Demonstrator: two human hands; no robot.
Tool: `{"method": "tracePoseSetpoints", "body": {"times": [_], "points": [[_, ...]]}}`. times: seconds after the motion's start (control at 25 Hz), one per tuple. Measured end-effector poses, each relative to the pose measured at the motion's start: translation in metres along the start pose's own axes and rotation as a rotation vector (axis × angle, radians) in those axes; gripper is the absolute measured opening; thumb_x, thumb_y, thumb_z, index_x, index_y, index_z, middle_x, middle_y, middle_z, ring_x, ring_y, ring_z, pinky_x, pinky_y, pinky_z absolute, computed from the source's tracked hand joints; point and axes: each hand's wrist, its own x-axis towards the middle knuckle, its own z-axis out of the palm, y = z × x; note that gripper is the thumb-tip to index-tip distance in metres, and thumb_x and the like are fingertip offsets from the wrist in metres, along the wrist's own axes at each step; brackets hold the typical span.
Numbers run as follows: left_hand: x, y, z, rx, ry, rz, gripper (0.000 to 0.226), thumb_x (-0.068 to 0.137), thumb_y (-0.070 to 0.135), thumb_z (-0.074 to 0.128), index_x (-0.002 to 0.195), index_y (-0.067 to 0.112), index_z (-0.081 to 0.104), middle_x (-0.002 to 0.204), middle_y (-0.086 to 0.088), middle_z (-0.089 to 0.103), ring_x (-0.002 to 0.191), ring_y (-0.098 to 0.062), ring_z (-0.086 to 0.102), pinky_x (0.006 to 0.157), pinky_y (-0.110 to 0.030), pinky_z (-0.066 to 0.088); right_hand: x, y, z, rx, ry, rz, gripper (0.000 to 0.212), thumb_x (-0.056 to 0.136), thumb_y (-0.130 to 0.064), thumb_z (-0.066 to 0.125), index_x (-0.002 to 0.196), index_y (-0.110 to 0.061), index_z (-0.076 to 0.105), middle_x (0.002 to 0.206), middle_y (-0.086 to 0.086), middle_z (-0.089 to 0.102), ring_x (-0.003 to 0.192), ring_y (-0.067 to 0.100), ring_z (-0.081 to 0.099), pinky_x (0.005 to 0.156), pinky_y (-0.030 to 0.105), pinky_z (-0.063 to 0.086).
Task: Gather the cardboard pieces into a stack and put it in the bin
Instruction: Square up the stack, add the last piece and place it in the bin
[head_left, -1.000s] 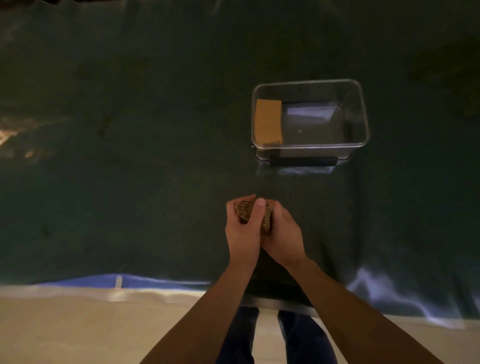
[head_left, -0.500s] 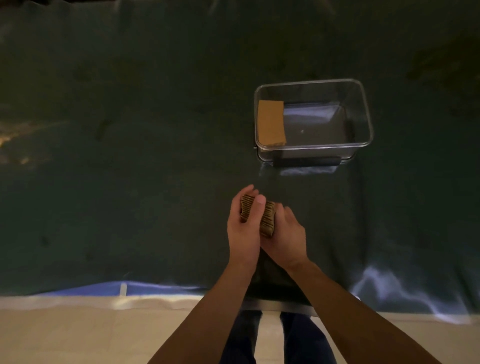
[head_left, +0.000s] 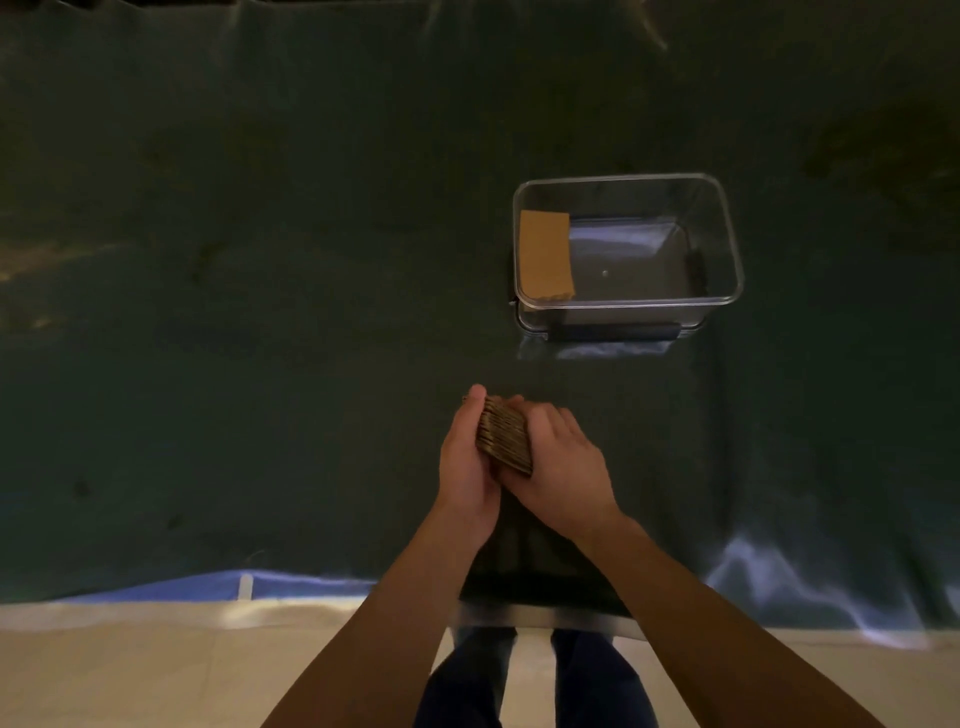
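The cardboard stack (head_left: 505, 437) was already gathered and held tightly between the left hand (head_left: 464, 467) and the right hand (head_left: 561, 462), near the bin (head_left: 730, 249), where it remained to be placed.

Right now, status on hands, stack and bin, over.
Left hand and right hand both clamped on cardboard stack. Clear bin ahead, one cardboard piece inside. Nothing between stack and bin.

Bare forearms, no sleeves in view, left hand (head_left: 464, 470), right hand (head_left: 563, 467) — no rings, dark blue trousers (head_left: 530, 680) below.
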Motion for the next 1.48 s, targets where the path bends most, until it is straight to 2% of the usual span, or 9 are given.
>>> {"method": "tracePoseSetpoints", "body": {"times": [0.16,0.28,0.44,0.64,0.84,0.96,1.08,1.2,1.48], "points": [[0.007,0.011,-0.026,-0.003,0.117,0.184,0.031,0.087,0.04,0.066,0.113,0.022,0.066,0.11,-0.004,0.071,0.096,-0.013,0.069,0.077,-0.027,0.054,0.012,-0.01,-0.003,-0.207,-0.249,-0.099,0.061,0.08,-0.043,0.068,0.131,-0.024,0.04,0.123,0.003,0.059,0.109,0.025,0.056,0.08,0.041,0.054],[0.007,0.011,-0.042,0.608,0.128,0.532,0.024,0.084,0.047,0.065,0.101,0.031,0.069,0.105,0.01,0.07,0.096,-0.001,0.065,0.083,-0.022,0.053,0.018,-0.02,0.001,-0.3,-0.295,-0.113,0.062,0.082,-0.038,0.068,0.135,-0.023,0.04,0.125,0.008,0.059,0.111,0.03,0.055,0.084,0.045,0.052],[0.021,-0.001,-0.056,1.161,0.165,0.8,0.014,0.098,0.022,0.056,0.093,0.014,0.066,0.091,0.002,0.065,0.083,-0.013,0.057,0.077,-0.033,0.048,0.017,-0.021,0.011,-0.294,-0.237,-0.057,0.054,0.083,-0.039,0.066,0.13,-0.023,0.046,0.125,0.007,0.06,0.113,0.032,0.055,0.09,0.047,0.05],[0.028,-0.003,-0.059,1.154,0.18,0.775,0.02,0.099,0.025,0.045,0.091,0.015,0.061,0.086,0.003,0.061,0.081,-0.014,0.055,0.072,-0.027,0.041,-0.01,0.004,0.016,-0.033,-0.095,0.116,0.058,0.078,-0.043,0.075,0.129,-0.024,0.056,0.122,0.0,0.061,0.108,0.021,0.056,0.088,0.034,0.049],[0.021,-0.005,-0.059,1.183,0.12,0.745,0.024,0.103,0.023,0.04,0.095,0.013,0.061,0.089,-0.003,0.062,0.08,-0.014,0.058,0.074,-0.031,0.047,-0.015,0.005,0.02,-0.138,-0.081,0.092,0.056,0.077,-0.055,0.071,0.123,-0.028,0.057,0.115,-0.002,0.066,0.097,0.019,0.064,0.074,0.035,0.056],[0.019,0.009,-0.056,1.349,0.116,0.819,0.038,0.102,0.031,0.035,0.107,0.008,0.065,0.115,-0.01,0.065,0.109,-0.024,0.06,0.097,-0.046,0.048,-0.013,0.005,0.016,-0.065,-0.141,0.124,0.055,0.081,-0.054,0.068,0.127,-0.028,0.051,0.122,-0.002,0.061,0.093,0.018,0.067,0.072,0.034,0.057],[0.006,0.008,-0.055,1.654,0.033,1.016,0.053,0.104,0.039,0.029,0.14,0.008,0.052,0.155,-0.009,0.043,0.148,-0.025,0.03,0.12,-0.047,0.023,-0.012,0.004,0.014,-0.004,-0.172,0.133,0.051,0.083,-0.046,0.068,0.125,-0.024,0.05,0.121,0.0,0.059,0.092,0.022,0.068,0.075,0.041,0.059],[-0.008,-0.01,-0.054,2.033,-0.223,1.066,0.061,0.104,0.044,0.025,0.153,0.009,0.034,0.163,-0.008,0.023,0.151,-0.025,0.024,0.122,-0.047,0.018,-0.011,0.006,0.013,-0.019,-0.206,0.134,0.04,0.085,-0.03,0.062,0.122,-0.02,0.05,0.12,0.002,0.057,0.088,0.027,0.068,0.073,0.044,0.058],[-0.011,-0.012,-0.056,2.084,-0.208,1.027,0.065,0.103,0.047,0.026,0.155,0.009,0.021,0.164,-0.011,0.017,0.152,-0.026,0.019,0.122,-0.048,0.02,-0.009,0.007,0.009,-0.034,-0.207,0.109,0.032,0.09,-0.034,0.059,0.118,-0.021,0.052,0.115,-0.001,0.061,0.084,0.02,0.067,0.07,0.039,0.058]]}}
